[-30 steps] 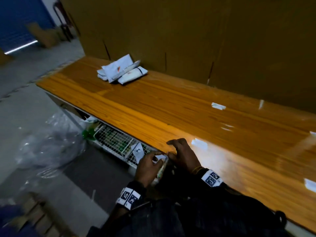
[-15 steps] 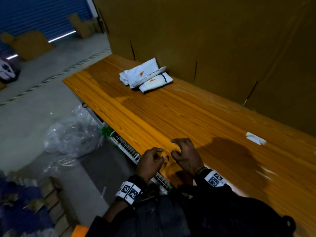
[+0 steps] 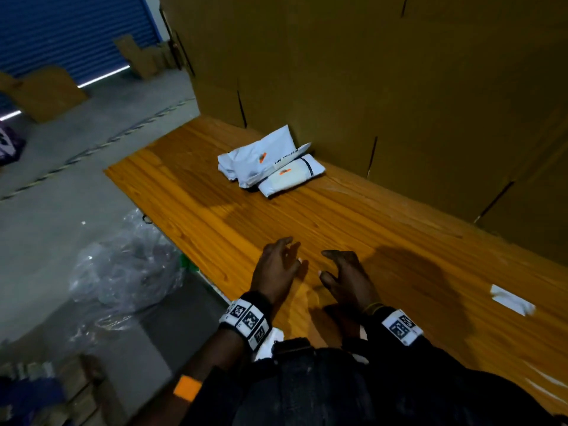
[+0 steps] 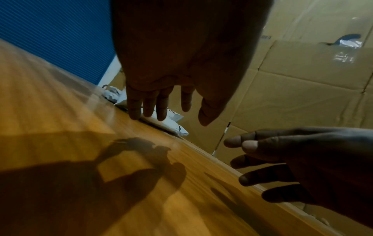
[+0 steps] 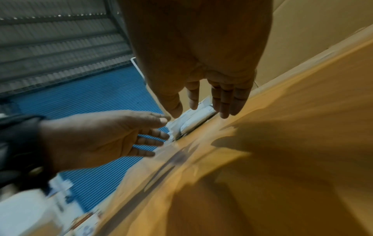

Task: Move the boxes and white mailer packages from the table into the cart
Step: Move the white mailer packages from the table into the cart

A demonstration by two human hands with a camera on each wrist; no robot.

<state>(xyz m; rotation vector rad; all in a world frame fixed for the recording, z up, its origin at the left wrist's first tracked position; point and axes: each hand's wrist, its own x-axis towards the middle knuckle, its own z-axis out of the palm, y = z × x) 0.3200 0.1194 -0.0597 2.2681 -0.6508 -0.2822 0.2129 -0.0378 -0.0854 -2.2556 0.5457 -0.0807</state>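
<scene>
Both my grips, left hand (image 3: pixel 276 265) and right hand (image 3: pixel 347 276), have left the desk (image 3: pixel 399 241) edge, wide and empty; mailers (image 3: pixel 270 162) lie ahead across bare wood.

head: above, looking down | wrists: low, close | shared: table (image 3: pixel 353 229)

Glossy wood table (image 3: pixel 353 229), prob. plastic mailers (image 3: pixel 267 162).

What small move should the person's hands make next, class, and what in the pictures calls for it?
Probably reach both hands forward to the white mailer packages at the table's far edge by the cardboard wall. The left hand and right hand are open, empty and apart from the pile.
</scene>
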